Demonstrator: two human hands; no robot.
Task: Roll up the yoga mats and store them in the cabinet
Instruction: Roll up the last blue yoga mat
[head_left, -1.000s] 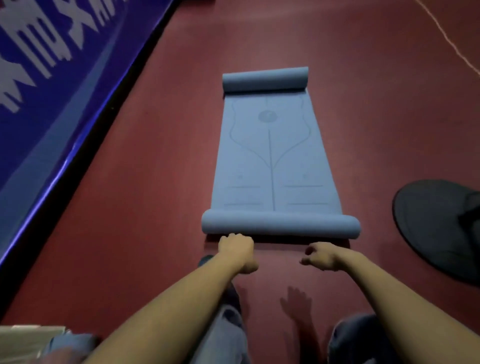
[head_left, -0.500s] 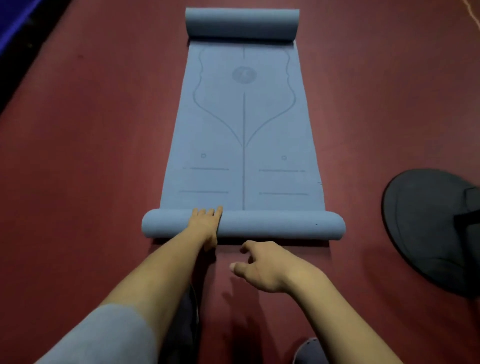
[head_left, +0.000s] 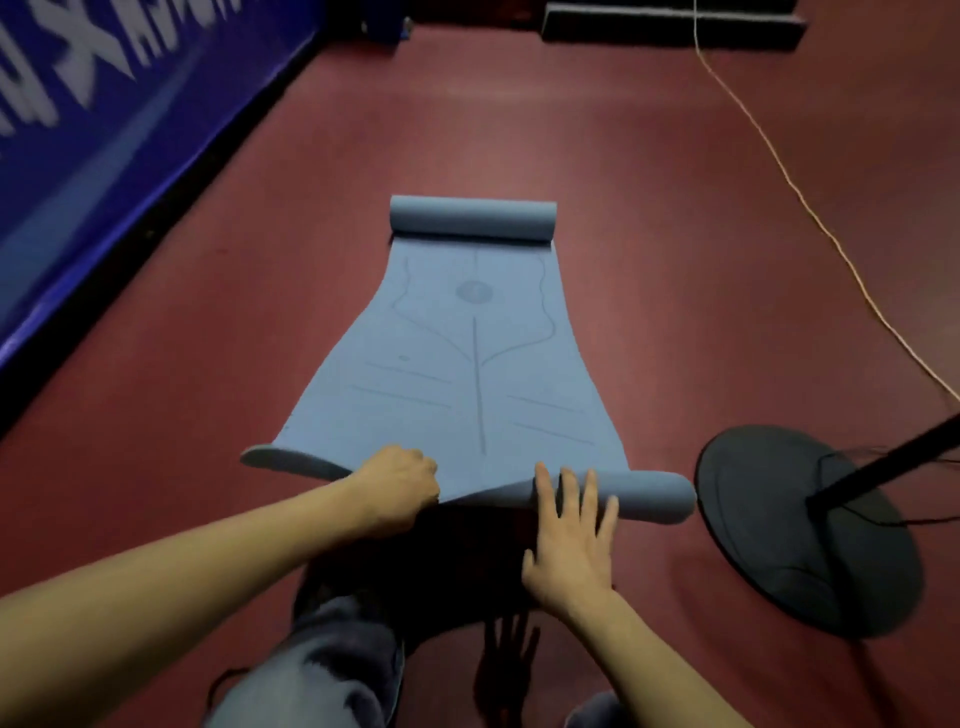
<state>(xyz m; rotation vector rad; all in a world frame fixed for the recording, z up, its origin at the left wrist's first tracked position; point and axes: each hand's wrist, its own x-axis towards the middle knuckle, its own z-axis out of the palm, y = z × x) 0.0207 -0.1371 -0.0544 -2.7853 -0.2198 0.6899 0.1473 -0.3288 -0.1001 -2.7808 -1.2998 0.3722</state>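
Gripping the near edge of the blue yoga mat (head_left: 467, 374) with my left hand (head_left: 397, 486), fingers curled tight into the material, probably to lift that side and restart the curl evenly. My right hand (head_left: 569, 540) lies flat, fingers straight and spread, pressing on the near roll (head_left: 649, 493) to pin it. The mat lies on the red floor (head_left: 649, 260), middle flat, far end curled into a second roll (head_left: 472, 218). The black round base (head_left: 779, 530) sits just beside the near roll's right end. No cabinet in view. Left fingertips are hidden under the mat; the banner (head_left: 104, 130) lettering is blurred and cut off.
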